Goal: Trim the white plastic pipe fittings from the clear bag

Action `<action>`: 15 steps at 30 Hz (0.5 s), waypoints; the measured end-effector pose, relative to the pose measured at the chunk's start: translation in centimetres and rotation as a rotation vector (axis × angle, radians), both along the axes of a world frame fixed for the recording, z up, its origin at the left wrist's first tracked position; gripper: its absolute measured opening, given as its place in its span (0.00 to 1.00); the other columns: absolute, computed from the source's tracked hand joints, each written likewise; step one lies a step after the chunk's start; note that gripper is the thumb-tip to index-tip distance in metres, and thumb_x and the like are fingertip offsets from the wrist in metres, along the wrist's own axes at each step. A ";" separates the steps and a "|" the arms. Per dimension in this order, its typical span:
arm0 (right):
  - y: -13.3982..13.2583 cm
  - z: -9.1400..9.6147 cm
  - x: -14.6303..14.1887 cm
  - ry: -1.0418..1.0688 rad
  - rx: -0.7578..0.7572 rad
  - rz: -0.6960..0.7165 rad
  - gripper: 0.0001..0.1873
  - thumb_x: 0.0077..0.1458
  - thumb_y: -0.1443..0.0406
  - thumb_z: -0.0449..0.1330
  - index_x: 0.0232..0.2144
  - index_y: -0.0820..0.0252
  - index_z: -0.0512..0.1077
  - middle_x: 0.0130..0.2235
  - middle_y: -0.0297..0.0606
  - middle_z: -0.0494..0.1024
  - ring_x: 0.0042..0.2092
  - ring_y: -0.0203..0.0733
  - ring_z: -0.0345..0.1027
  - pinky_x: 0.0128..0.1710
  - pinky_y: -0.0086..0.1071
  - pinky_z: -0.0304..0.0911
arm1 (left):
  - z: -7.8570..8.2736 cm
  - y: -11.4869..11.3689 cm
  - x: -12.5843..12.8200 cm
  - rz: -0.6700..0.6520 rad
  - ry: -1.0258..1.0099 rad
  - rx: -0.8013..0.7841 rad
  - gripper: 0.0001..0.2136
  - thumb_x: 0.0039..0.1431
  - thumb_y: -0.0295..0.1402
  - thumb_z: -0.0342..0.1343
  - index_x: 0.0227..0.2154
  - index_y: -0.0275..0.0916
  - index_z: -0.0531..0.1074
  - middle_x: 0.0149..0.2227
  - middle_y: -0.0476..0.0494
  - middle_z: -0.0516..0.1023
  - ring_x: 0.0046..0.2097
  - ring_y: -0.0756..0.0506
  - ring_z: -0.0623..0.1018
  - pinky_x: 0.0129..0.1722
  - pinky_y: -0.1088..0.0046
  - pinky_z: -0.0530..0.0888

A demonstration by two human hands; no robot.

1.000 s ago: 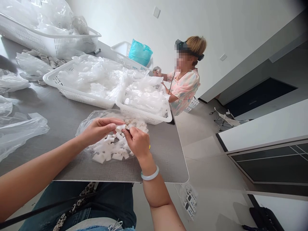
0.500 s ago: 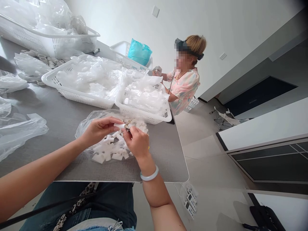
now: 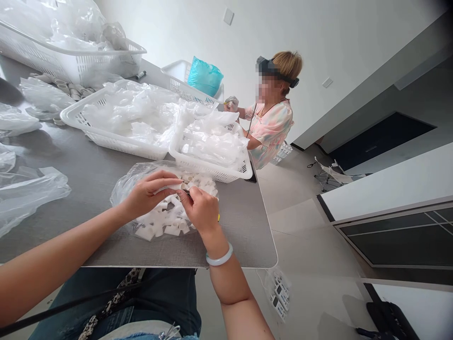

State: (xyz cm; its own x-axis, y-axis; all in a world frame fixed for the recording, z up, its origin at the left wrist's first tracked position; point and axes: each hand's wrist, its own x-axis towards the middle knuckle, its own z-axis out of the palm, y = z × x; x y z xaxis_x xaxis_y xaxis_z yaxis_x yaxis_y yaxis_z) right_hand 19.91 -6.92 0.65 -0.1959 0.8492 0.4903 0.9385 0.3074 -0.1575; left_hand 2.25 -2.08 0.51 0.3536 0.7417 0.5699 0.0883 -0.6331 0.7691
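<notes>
Holding white fitting, left hand; tool, right hand — any markings unreadably small.

A grey table is carrying many things.
White baskets are standing behind a bag of white fittings; loose bags, grey fittings and a marker are lying farther left.

Smooth, semi-matt finish seen on wht. tubular plastic fittings; glossy, crinkled film on clr. plastic bag; matt, fine-textured surf. noted on flat grey tabletop; smooth moulding on wht. slotted plastic basket.
</notes>
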 end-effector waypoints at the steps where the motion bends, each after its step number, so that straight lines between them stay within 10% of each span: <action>1: 0.0 0.0 -0.1 0.001 0.003 0.000 0.31 0.70 0.49 0.41 0.22 0.58 0.67 0.19 0.31 0.65 0.21 0.31 0.58 0.22 0.28 0.41 | -0.1 0.0 0.0 0.007 -0.005 0.001 0.08 0.59 0.40 0.62 0.39 0.49 0.81 0.39 0.42 0.80 0.39 0.42 0.79 0.39 0.68 0.76; 9: -0.1 0.0 -0.3 0.040 -0.030 -0.007 0.29 0.69 0.50 0.43 0.23 0.58 0.67 0.19 0.30 0.65 0.21 0.30 0.58 0.21 0.26 0.42 | -0.2 -0.1 0.2 0.046 -0.026 -0.005 0.06 0.57 0.38 0.64 0.38 0.49 0.81 0.39 0.43 0.79 0.38 0.43 0.78 0.37 0.70 0.75; 15: 0.0 0.6 0.6 0.175 -0.047 0.023 0.28 0.70 0.51 0.42 0.23 0.57 0.65 0.20 0.28 0.65 0.20 0.30 0.55 0.22 0.24 0.47 | -0.8 0.5 -0.3 -0.159 -0.118 -0.414 0.13 0.58 0.43 0.63 0.44 0.48 0.81 0.32 0.46 0.80 0.29 0.46 0.77 0.25 0.71 0.73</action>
State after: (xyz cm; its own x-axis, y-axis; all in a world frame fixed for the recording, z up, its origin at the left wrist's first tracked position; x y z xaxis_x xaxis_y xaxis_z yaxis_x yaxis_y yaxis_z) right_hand 20.51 -6.91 1.20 -0.1306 0.8684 0.4783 0.8882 0.3168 -0.3327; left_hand 1.95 -1.54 -0.29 0.4321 0.8571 0.2804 -0.0888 -0.2690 0.9590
